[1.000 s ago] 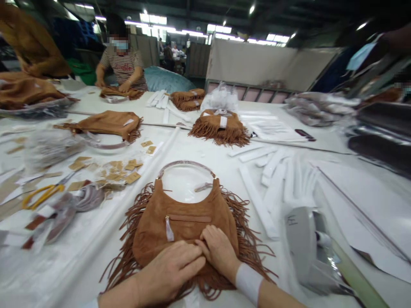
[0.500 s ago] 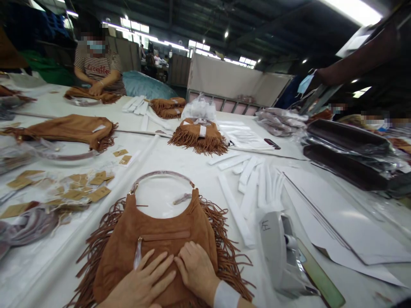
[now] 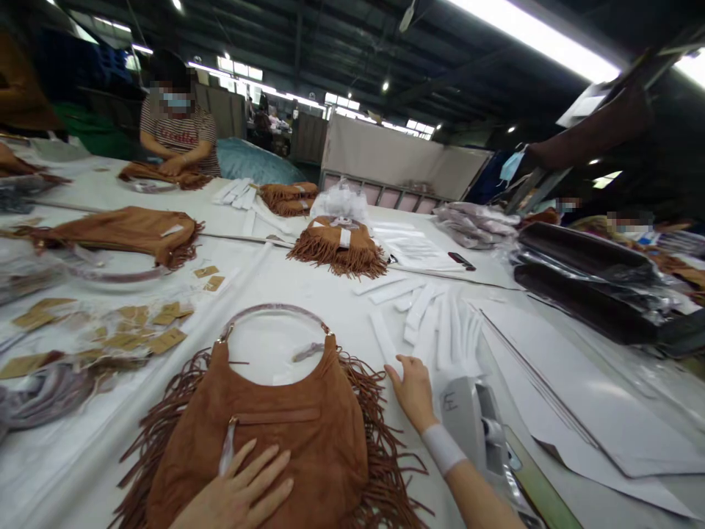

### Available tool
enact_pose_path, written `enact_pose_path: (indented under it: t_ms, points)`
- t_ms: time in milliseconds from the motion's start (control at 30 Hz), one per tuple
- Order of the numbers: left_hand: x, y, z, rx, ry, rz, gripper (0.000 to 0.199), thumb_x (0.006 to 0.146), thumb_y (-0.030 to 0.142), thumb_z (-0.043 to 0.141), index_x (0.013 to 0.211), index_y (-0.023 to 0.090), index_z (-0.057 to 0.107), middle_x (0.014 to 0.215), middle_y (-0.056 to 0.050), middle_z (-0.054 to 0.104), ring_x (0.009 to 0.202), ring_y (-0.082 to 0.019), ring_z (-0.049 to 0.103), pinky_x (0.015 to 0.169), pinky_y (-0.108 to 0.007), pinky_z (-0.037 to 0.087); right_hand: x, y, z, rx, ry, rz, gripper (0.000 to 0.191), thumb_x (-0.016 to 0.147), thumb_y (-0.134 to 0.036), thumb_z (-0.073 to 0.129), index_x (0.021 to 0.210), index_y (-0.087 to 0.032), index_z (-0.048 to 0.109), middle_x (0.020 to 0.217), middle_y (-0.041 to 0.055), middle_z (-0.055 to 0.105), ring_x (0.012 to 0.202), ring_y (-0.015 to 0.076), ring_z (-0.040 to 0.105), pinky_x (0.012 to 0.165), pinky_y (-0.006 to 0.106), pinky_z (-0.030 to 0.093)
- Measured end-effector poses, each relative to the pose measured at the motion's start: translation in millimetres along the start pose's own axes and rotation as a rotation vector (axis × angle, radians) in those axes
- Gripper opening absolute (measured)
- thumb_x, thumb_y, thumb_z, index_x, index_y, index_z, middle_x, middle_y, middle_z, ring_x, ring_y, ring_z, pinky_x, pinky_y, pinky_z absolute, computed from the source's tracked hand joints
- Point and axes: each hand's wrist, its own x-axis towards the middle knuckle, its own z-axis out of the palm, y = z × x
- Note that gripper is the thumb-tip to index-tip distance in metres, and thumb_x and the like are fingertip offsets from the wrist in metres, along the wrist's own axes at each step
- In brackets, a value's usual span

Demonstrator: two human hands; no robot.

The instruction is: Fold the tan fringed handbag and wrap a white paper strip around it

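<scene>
A brown suede fringed bag [image 3: 286, 433] with a ring handle lies flat on the white table in front of me. My left hand [image 3: 242, 492] rests flat on its lower front, fingers spread, next to a wrapped zip pull. My right hand [image 3: 412, 393], with a white wristband, reaches to the right of the bag and touches a long white paper strip [image 3: 385, 339] lying on the table. Several more white strips [image 3: 440, 323] lie just beyond it.
A grey tape dispenser [image 3: 476, 433] stands right of my right arm. Small tan tags [image 3: 148, 334] are scattered at the left. Other fringed bags [image 3: 338, 246] lie farther back. A person [image 3: 176, 136] works on a bag at the far left. White sheets [image 3: 578, 397] and dark wrapped items [image 3: 589, 283] lie at the right.
My right hand has left the bag and moved right and forward onto a white strip. My left hand stays on the bag. The view has tilted up slightly.
</scene>
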Motion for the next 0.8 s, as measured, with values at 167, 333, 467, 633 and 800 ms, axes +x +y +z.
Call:
enact_pose_path:
  t_ms: [167, 333, 467, 633, 800]
  points:
    - [-3, -1, -12.3, -0.047, -0.021, -0.009, 0.085, 0.087, 0.045, 0.057, 0.15, 0.028, 0.002, 0.157, -0.008, 0.012, 0.143, -0.031, 0.02, 0.112, -0.059, 0.025, 15, 19, 19, -0.16, -0.239, 0.015, 0.027, 0.092, -0.022, 0.058, 0.112, -0.004, 0.054, 0.091, 0.0178, 0.062, 0.088, 0.0332, 0.057, 0.078, 0.039, 0.044]
    - [-4, -5, -9.7, -0.069, -0.002, -0.009, 0.076, 0.091, 0.05, 0.049, 0.15, 0.025, 0.008, 0.157, -0.011, 0.015, 0.143, -0.03, 0.018, 0.114, -0.059, 0.02, 31, 19, 8, -0.294, -0.34, 0.068, 0.013, 0.094, -0.02, 0.047, 0.095, -0.012, 0.057, 0.071, 0.0107, 0.06, 0.069, 0.0293, 0.059, 0.06, 0.032, 0.036]
    - [-4, -4, -9.4, -0.104, 0.017, -0.027, 0.066, 0.093, 0.041, 0.048, 0.149, 0.028, 0.016, 0.155, -0.009, 0.021, 0.142, -0.03, 0.022, 0.114, -0.059, 0.019, 26, 14, -27, -0.243, -0.147, 0.064, 0.021, 0.095, -0.026, 0.035, 0.09, -0.016, 0.053, 0.067, 0.0075, 0.056, 0.062, 0.0249, 0.056, 0.056, 0.031, 0.033]
    - [-1, 4, -16.3, -0.207, 0.031, -0.112, 0.053, 0.094, 0.022, 0.042, 0.144, 0.034, 0.03, 0.152, -0.007, 0.03, 0.139, -0.026, 0.028, 0.113, -0.057, 0.022, -10, -31, -73, 0.355, -0.221, -0.281, 0.033, 0.094, -0.046, 0.036, 0.079, -0.021, 0.051, 0.07, 0.0039, 0.056, 0.065, 0.0207, 0.053, 0.063, 0.03, 0.041]
    - [8, 25, -23.5, -0.31, 0.084, -0.438, 0.071, 0.082, 0.012, 0.055, 0.145, 0.022, 0.025, 0.132, -0.01, 0.048, 0.117, -0.025, 0.046, 0.102, -0.044, 0.041, -46, -77, -77, 0.667, -0.654, -0.394, 0.04, 0.098, -0.048, 0.035, 0.106, -0.019, 0.063, 0.1, 0.0067, 0.066, 0.088, 0.0232, 0.06, 0.079, 0.032, 0.049]
